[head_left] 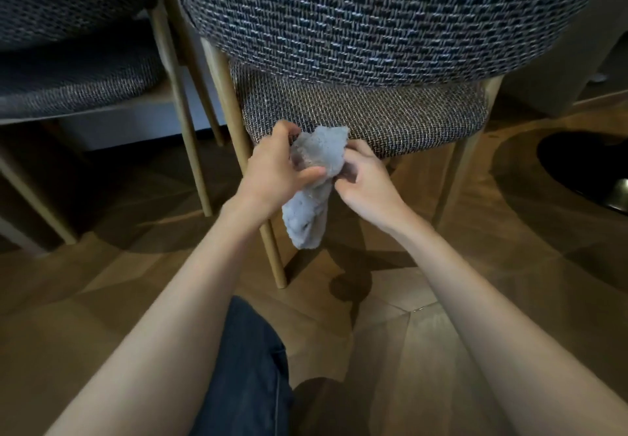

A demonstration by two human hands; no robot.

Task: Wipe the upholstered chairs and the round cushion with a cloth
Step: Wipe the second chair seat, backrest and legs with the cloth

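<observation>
Both hands, the left (278, 167) and right (365, 177), pinch the cloth (314, 177) below the chair (373, 28) at 12 o'clock, seemingly refolding it for wiping.

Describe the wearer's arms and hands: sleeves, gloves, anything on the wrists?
No sleeves in view: the left forearm and right forearm are bare to the frame edge. The left hand and right hand are ungloved, with no watch, bracelet or ring visible. The only clothing seen is dark blue jeans.
</observation>
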